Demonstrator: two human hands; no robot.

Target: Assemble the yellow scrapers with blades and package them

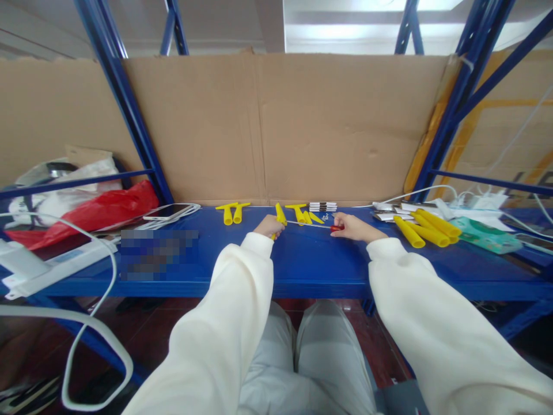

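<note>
My left hand (pixel 270 226) is closed on a yellow plastic piece (pixel 280 214) above the blue table (pixel 319 259). In my right hand (pixel 349 227) is the red handle of a screwdriver (pixel 337 228); its thin metal shaft points left and its tip meets the yellow piece. Just behind the shaft lie a yellow T-shaped part (pixel 299 215), small yellow pieces (pixel 316 218) and a stack of black and white items (pixel 323 206). Two more yellow T-shaped parts (pixel 232 214) stand left of my left hand.
At the right are several yellow tubes (pixel 427 229), a green packet (pixel 486 235) and white cables. A red bag (pixel 95 213), a white power strip (pixel 64 262) and cables fill the left. Cardboard (pixel 302 127) rises behind, between blue posts.
</note>
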